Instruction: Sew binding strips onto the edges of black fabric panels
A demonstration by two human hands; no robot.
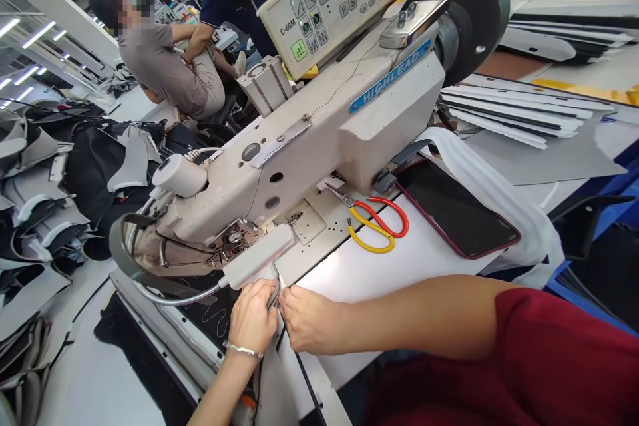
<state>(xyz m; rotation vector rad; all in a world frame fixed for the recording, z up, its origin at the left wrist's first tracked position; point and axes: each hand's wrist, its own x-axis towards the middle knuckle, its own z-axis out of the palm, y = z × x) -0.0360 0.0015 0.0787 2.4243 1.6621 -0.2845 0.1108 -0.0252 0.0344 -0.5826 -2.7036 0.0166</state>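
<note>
At the sewing machine (309,126), both of my hands work close together below the lamp head. My left hand (253,316), with a bracelet at the wrist, has its fingers curled over a grey fabric piece (273,293). Beside it, almost touching, my right hand (309,321) is closed in a pinch at the edge of the same piece; the fingertips are partly hidden. A white lamp (259,256) on a flexible metal neck covers the needle area. Long black-and-white strips (307,379) run down from under my hands.
Scissors (377,219) with red and yellow handles lie on the machine bed's edge. Right of them are a phone (456,206) and a white band (479,166). Stacked strips (514,113) lie farther back. Fabric parts (44,213) heap at left. A seated person (164,66) is behind.
</note>
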